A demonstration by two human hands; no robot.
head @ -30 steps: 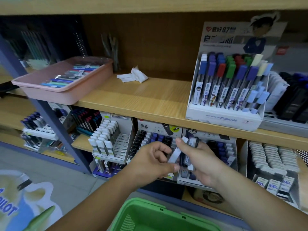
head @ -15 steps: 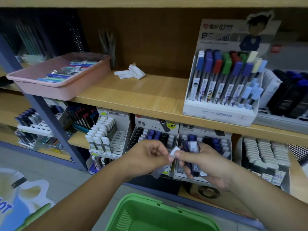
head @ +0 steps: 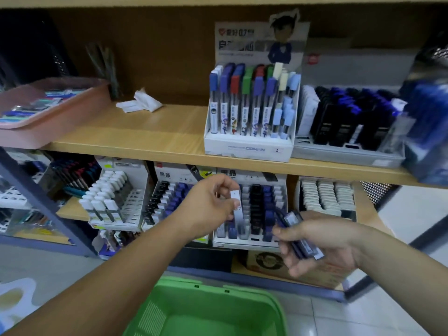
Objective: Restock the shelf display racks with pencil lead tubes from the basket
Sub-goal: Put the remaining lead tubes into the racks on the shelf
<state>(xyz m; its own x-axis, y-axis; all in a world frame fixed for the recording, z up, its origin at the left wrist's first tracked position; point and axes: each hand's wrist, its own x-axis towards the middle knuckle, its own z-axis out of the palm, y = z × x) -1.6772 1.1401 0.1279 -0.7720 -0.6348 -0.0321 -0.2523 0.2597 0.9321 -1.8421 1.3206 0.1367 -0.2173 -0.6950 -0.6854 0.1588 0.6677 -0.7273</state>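
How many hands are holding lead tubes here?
2. The left hand pinches a white tube before the lower rack; the right hand grips a dark blue bundle beside it.

From my remote station, the single head-worn wide-angle camera looks forward and down at the wooden shelves (head: 145, 134), close enough that the display racks (head: 243, 240) on the lower shelf fill mid-frame. The left hand (head: 208, 204) and right hand (head: 327, 241) reach in from the bottom corners, nearest the lens. The rim of the green basket (head: 194, 284) cuts the bottom edge.
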